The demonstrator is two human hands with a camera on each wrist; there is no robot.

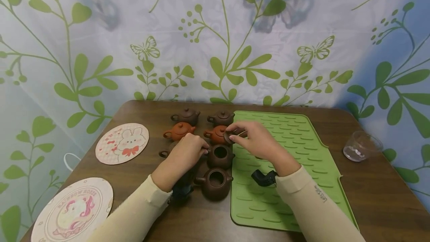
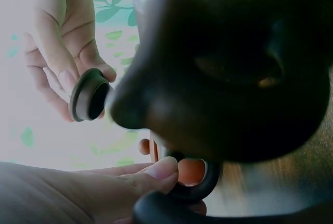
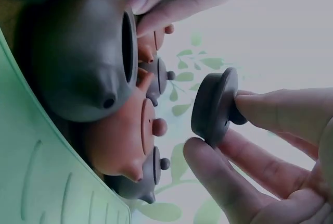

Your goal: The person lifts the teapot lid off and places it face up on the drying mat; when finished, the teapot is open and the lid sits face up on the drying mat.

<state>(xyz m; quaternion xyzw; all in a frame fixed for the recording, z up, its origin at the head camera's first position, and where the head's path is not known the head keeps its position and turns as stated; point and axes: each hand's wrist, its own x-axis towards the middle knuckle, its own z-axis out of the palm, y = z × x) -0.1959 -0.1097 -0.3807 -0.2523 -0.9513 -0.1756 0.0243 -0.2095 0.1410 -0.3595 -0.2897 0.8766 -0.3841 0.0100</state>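
My left hand (image 1: 186, 154) pinches the ring handle (image 2: 208, 182) of a dark brown teapot (image 1: 227, 156), whose top opening faces up without a lid. In my right hand (image 1: 256, 139) is a small dark lid (image 3: 213, 104), held up by its knob between thumb and fingers, its rimmed underside turned toward the left. The lid is apart from the teapot, in front of an orange lidded teapot (image 1: 216, 134) in the head view. Nearest the front stands another lidless brown teapot (image 1: 213, 190). Part of a teapot at the left is hidden behind my left hand.
Behind are an orange teapot (image 1: 178, 132) and two dark lidded teapots (image 1: 188, 115). A green ridged mat (image 1: 255, 204) lies under my right arm. At far right stands a clear cup (image 1: 357, 148); two round printed mats (image 1: 122, 143) lie left.
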